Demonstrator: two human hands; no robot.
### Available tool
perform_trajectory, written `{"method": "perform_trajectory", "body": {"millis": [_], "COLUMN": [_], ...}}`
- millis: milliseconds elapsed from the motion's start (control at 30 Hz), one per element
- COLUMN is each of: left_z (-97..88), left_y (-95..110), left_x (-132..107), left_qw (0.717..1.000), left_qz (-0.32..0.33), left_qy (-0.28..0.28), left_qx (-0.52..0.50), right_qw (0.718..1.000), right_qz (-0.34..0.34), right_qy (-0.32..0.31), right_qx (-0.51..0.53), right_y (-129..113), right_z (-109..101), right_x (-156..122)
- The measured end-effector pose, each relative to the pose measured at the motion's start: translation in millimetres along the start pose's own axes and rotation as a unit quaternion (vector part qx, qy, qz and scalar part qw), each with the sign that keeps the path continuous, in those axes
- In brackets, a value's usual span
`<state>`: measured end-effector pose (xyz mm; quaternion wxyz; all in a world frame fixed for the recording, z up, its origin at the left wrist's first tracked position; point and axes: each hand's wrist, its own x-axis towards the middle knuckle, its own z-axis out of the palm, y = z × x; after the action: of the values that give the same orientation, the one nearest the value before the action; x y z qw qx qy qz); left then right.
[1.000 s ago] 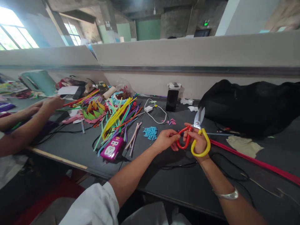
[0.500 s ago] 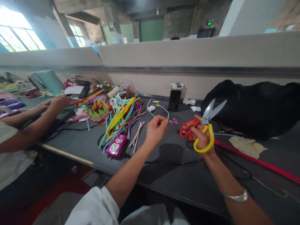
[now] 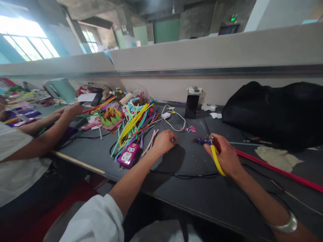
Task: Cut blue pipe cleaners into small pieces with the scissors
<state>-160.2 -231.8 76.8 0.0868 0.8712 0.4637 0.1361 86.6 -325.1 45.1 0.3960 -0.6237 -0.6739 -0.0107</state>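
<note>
Two hands low on the table (image 3: 202, 201), near each other.

Right hand (image 3: 225, 156): fingers wrapped tight round the scissors (image 3: 216, 158), thumb on top near the pivot. The yellow loop runs down along the palm; the red loop is mostly buried under the hand. Blades blurred and dark, lying near flat and aimed left toward the other hand. Parted or closed, cannot tell.

Left hand (image 3: 164, 141): fingers curled in together, knuckles up, resting on the tabletop. A blue scrap (image 3: 172, 138) peeks out at the fingertips, touching them. Pinched or merely covered, not visible.

Judgement on handling: the points face the left hand, so work slowly, with the tips low on the surface, the grip back on the handles, and the left fingertips out of the blade line.

Outward:
- Pink scraps (image 3: 191, 129) lie just beyond the gap between the hands.
- A black cable (image 3: 184, 175) lies nearer the body than both hands.
- A red strip (image 3: 277, 170) runs off rightward from the right hand.
- A purple power strip (image 3: 127, 155) sits beside the left forearm, with a pile of pipe cleaners (image 3: 133, 122) behind it.
- A white charger cable (image 3: 173, 118) and a black bottle (image 3: 192, 102) are toward the back wall.
- A black bag (image 3: 275, 111) is at the far right.
- A co-worker's hand (image 3: 72, 109) is at the far left, well apart.
</note>
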Motion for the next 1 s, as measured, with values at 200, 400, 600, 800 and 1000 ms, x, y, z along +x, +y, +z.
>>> {"method": "perform_trajectory", "body": {"millis": [200,400,600,800,1000], "left_z": [8.4,10.2,-13.3,-3.0,16.0], "left_y": [2,-5,-25,-18,-13], "left_x": [-5,-4,8,23,20], "left_qw": [0.993,0.997,1.000,0.999,0.996], "left_qz": [0.029,0.021,-0.015,-0.017,-0.059], "left_qy": [-0.060,-0.072,0.014,-0.022,-0.039], "left_qx": [0.096,0.030,-0.008,0.023,0.061], "right_qw": [0.993,0.991,0.990,0.986,0.986], "right_qz": [-0.082,-0.094,-0.093,-0.108,-0.112], "right_qy": [-0.024,-0.008,-0.007,-0.037,-0.029], "right_qx": [-0.080,-0.094,-0.106,-0.122,-0.119], "right_y": [0,3,11,15,20], "right_z": [0,1,2,4,5], "right_x": [-8,-4,-6,-9,-9]}}
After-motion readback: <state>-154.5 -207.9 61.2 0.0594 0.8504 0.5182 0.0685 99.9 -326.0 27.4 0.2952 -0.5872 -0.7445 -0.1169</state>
